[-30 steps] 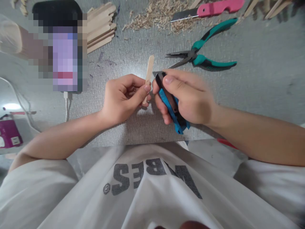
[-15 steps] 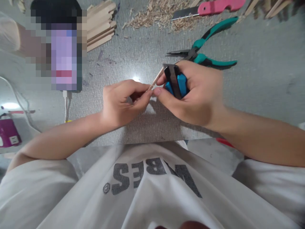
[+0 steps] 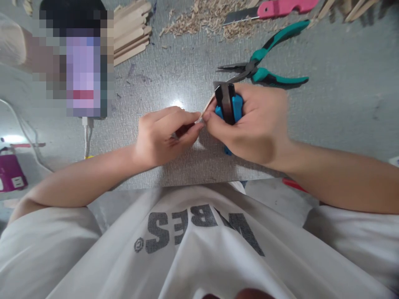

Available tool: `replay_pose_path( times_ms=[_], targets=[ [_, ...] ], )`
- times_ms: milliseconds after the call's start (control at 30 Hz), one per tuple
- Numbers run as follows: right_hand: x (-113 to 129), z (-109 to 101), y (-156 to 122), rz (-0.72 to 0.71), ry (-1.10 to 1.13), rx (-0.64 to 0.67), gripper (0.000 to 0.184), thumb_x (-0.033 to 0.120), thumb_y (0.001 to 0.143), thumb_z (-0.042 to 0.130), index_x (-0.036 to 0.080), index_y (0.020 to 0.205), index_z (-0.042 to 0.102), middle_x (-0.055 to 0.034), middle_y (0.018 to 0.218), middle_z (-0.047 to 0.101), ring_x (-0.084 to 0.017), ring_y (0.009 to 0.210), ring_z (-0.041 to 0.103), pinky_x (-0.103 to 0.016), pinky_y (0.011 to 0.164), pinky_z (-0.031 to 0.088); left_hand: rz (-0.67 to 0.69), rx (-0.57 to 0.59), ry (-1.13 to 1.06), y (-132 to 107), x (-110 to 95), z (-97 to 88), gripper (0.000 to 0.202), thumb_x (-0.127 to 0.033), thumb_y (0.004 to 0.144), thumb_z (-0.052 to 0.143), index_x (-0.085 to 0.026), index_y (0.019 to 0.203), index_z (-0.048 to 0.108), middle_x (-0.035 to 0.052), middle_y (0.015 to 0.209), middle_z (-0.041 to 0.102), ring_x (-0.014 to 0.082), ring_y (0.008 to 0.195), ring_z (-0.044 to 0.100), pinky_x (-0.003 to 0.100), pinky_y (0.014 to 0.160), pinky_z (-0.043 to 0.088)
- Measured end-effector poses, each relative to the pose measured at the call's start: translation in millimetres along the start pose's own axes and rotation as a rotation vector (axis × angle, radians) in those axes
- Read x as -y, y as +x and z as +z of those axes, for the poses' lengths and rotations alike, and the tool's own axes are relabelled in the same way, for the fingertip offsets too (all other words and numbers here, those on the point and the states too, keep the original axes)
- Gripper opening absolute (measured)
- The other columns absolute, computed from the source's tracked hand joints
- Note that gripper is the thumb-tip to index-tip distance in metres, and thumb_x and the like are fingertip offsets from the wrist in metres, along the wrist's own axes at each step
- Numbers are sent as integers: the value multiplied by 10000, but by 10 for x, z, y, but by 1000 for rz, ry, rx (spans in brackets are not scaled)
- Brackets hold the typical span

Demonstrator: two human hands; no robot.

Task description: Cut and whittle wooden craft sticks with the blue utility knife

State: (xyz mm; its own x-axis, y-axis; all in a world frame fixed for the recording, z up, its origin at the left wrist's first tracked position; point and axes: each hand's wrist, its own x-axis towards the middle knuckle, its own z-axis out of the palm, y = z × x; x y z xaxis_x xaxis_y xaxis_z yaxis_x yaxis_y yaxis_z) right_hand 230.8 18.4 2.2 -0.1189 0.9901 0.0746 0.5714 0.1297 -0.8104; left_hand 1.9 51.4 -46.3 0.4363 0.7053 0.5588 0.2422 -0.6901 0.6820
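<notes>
Between the fingertips of my left hand (image 3: 166, 135) is the end of a thin wooden stick (image 3: 208, 104), which slants up to the right. My right hand (image 3: 254, 122) is wrapped round a blue and black utility knife (image 3: 225, 99). The knife's grey blade shows at the top, close to the stick's far end. My right thumb presses near the stick, beside my left fingertips. Part of the stick is hidden behind the fingers and the knife.
Long-nose pliers (image 3: 258, 68) with green handles lie spread beyond my right hand. Behind them are a pink-handled saw (image 3: 274, 10) and wood shavings (image 3: 199, 18). Wooden craft sticks (image 3: 131, 33) are piled back left, beside a blurred-out device (image 3: 82, 70) with a white cable (image 3: 87, 139).
The utility knife has tilted a little, and its lower blue end now shows below my right hand. Both hands have shifted slightly, and less of the stick is visible.
</notes>
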Motion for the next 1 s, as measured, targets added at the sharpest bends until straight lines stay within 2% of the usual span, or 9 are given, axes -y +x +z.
replay_pose_path(
  times_ms=[100, 200, 267, 333, 467, 533, 600, 700, 1000],
  targets=[
    [31, -29, 33, 38, 39, -16, 217, 244, 1019, 841, 300, 868, 695, 15, 649, 678, -203, 648, 687, -346, 671, 645, -182, -31, -134, -53, 56, 57, 257, -499, 1098, 889, -313, 922, 865, -25, 708, 755, 128, 564, 624, 340, 541, 509],
    [43, -47, 77, 65, 123, -20, 290, 226, 1020, 870, 292, 826, 665, 21, 608, 651, -179, 598, 622, -341, 629, 590, -311, -77, -182, -78, 77, 116, 315, -573, 1089, 888, -295, 944, 866, -16, 726, 776, 130, 570, 621, 344, 525, 526],
    [41, -48, 99, 110, 234, 45, 335, 258, 1044, 881, 289, 810, 643, 33, 582, 642, -158, 542, 590, -332, 590, 553, -317, -129, -215, -58, 39, 138, 325, -571, 1099, 875, -278, 959, 866, -8, 743, 794, 120, 565, 624, 323, 496, 515],
    [37, -43, 105, 172, 374, 126, 371, 361, 1071, 892, 290, 823, 625, 50, 575, 630, -145, 494, 567, -321, 536, 519, -306, -180, -262, -16, -28, 141, 330, -548, 1094, 891, -249, 955, 861, 2, 766, 811, 101, 558, 641, 288, 486, 510],
    [33, -37, 85, 234, 626, 296, 351, 552, 1106, 832, 294, 966, 641, 80, 607, 633, -142, 477, 567, -295, 469, 491, -377, -211, -289, 62, -147, 128, 412, -602, 1053, 925, -218, 934, 836, -1, 751, 784, 107, 595, 699, 258, 544, 565],
    [37, -38, 75, 247, 650, 358, 260, 500, 1138, 771, 292, 1034, 656, 91, 619, 644, -132, 461, 563, -277, 452, 471, -423, -208, -298, 78, -168, 123, 462, -654, 1029, 931, -216, 925, 826, -2, 745, 771, 121, 617, 725, 265, 576, 600],
    [48, -39, 72, 264, 622, 375, 149, 383, 1159, 706, 288, 1054, 659, 94, 629, 653, -121, 445, 560, -263, 440, 449, -439, -196, -310, 82, -167, 121, 491, -685, 1013, 934, -215, 920, 830, 3, 745, 772, 129, 632, 743, 269, 599, 625],
    [71, -38, 74, 275, 592, 393, 132, 250, 1160, 618, 273, 1036, 659, 84, 632, 656, -116, 438, 564, -257, 438, 447, -441, -184, -314, 82, -154, 120, 528, -722, 987, 943, -215, 898, 827, 7, 740, 781, 133, 635, 750, 268, 604, 641],
    [70, -37, 67, 308, 590, 385, 129, 218, 1176, 609, 250, 1104, 712, 77, 643, 661, -123, 443, 570, -270, 446, 464, -436, -173, -290, 60, -164, 130, 514, -717, 1010, 921, -216, 932, 838, 9, 768, 808, 108, 597, 723, 241, 576, 618]
  ],
)
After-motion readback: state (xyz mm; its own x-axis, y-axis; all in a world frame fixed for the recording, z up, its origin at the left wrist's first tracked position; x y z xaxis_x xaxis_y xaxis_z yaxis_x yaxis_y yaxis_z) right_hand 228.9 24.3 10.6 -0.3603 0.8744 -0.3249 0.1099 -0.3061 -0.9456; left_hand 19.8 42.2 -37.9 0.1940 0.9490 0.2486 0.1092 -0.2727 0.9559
